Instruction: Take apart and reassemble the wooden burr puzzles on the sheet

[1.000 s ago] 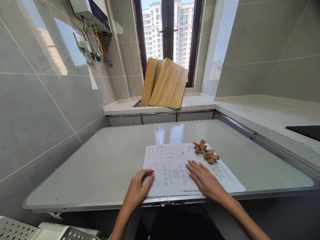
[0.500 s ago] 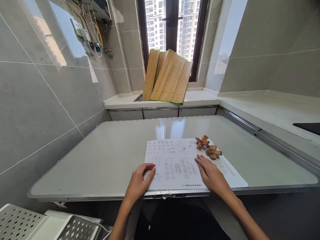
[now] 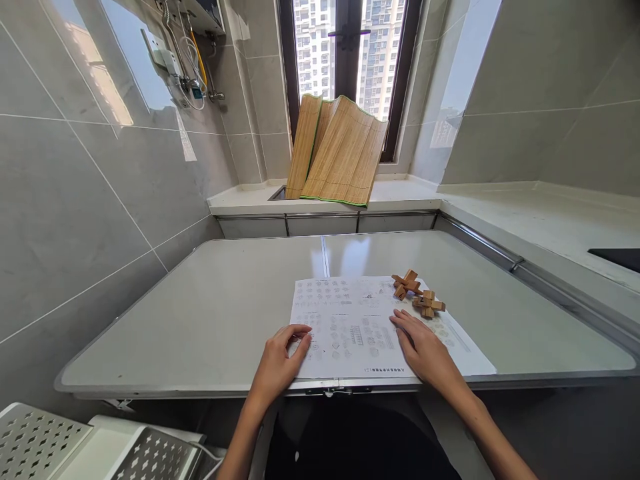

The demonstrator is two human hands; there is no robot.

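A printed paper sheet (image 3: pixel 340 333) covered in small diagrams lies flat at the table's near edge. My left hand (image 3: pixel 281 353) rests at the sheet's left edge, thumb and fingers apart, holding nothing. Over the right part of the sheet lies my right hand (image 3: pixel 423 343), palm down with fingers stretched out. Just beyond its fingertips sits a light wooden burr puzzle (image 3: pixel 429 305) of interlocked sticks. A second, redder wooden puzzle (image 3: pixel 407 285) with crossed pieces stands behind it to the left, at the sheet's far right corner.
The sheet lies on a pale folding table (image 3: pixel 200 320) with a centre seam. Bamboo mats (image 3: pixel 345 153) lean against the window on a white ledge (image 3: pixel 400 193). A metal rail (image 3: pixel 480 233) runs along the right side. A white perforated rack (image 3: pixel 40 440) stands at lower left.
The view has shifted very slightly. Both hands, the sheet and the two wooden puzzles keep their places.
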